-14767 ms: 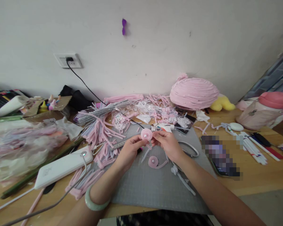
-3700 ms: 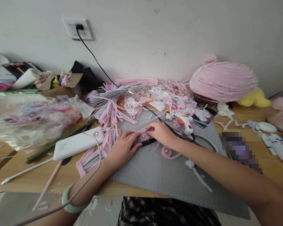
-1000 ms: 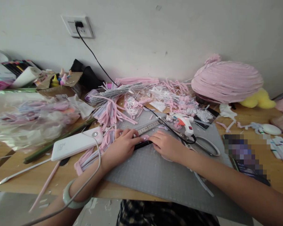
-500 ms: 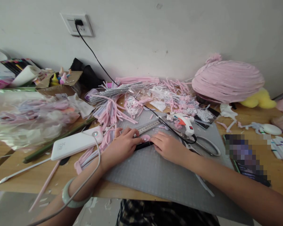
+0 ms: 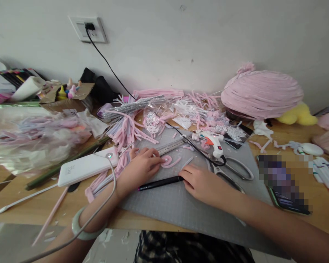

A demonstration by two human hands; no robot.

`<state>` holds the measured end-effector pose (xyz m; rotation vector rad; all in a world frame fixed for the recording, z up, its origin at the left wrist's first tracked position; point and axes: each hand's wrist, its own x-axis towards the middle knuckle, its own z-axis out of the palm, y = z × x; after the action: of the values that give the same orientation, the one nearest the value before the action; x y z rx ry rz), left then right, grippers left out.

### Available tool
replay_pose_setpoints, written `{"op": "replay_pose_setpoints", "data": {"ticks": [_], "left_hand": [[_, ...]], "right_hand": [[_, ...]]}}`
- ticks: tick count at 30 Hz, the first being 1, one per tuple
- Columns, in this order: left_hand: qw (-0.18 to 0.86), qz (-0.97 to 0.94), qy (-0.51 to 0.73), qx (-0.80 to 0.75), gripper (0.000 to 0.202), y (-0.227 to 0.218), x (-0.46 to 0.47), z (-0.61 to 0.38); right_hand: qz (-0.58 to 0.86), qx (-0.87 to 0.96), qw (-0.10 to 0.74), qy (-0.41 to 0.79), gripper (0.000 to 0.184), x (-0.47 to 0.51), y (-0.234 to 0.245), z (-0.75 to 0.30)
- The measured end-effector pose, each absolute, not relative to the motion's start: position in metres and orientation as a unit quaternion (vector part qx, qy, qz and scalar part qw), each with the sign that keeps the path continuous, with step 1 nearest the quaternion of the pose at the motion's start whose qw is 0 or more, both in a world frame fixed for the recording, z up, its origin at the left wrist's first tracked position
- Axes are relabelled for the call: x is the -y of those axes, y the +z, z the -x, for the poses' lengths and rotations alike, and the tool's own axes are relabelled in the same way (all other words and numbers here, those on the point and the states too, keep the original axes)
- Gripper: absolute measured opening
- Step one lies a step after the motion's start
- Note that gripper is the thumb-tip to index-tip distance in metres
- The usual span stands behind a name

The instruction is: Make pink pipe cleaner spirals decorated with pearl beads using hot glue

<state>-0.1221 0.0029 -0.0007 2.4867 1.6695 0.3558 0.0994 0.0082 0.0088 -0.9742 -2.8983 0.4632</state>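
Observation:
A small pink pipe-cleaner coil with a pearly bead at its middle and a loose tail lies on the grey cutting mat. My left hand rests at the coil's left edge, fingers spread and fingertips touching it. In front of the coil, my right hand has its curled fingers on the right end of a black pen. A pale blue-grey strip shows just beyond those fingertips; whether they touch it I cannot tell. A metal ruler lies behind the coil.
Scissors and a white glue gun lie right of the coil. A white power bank with a cable is at the left. Bundled pipe cleaners and bagged beads lie behind. A phone sits far right.
The black pen has come toward me, away from the coil, with my right hand. The coil's tail and the pale strip now show. My left hand stays at the coil.

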Motion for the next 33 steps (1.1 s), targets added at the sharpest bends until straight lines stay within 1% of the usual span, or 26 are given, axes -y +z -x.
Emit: {"op": "replay_pose_setpoints", "data": {"ticks": [6, 9, 12, 15, 20, 33], "left_hand": [[0.085, -0.801, 0.138, -0.576, 0.018, 0.003, -0.004, 0.122], [0.084, -0.799, 0.149, -0.576, 0.016, 0.004, -0.004, 0.123], [0.082, -0.814, 0.157, -0.553, 0.019, 0.004, -0.003, 0.123], [0.084, -0.841, 0.138, -0.516, 0.024, 0.002, -0.002, 0.122], [0.065, -0.855, 0.117, -0.501, 0.022, -0.002, -0.001, 0.12], [0.078, -0.859, 0.097, -0.497, 0.024, -0.002, 0.0, 0.12]], "right_hand": [[0.329, 0.925, 0.045, 0.181, 0.019, -0.012, 0.017, -0.096], [0.358, 0.918, 0.053, 0.16, 0.017, -0.02, 0.017, -0.091], [0.36, 0.925, 0.051, 0.112, 0.014, -0.032, 0.011, -0.085], [0.333, 0.938, 0.053, 0.086, 0.013, -0.044, 0.002, -0.077], [0.303, 0.949, 0.038, 0.077, 0.014, -0.054, -0.007, -0.07], [0.297, 0.953, 0.026, 0.052, 0.011, -0.059, -0.004, -0.067]]}}
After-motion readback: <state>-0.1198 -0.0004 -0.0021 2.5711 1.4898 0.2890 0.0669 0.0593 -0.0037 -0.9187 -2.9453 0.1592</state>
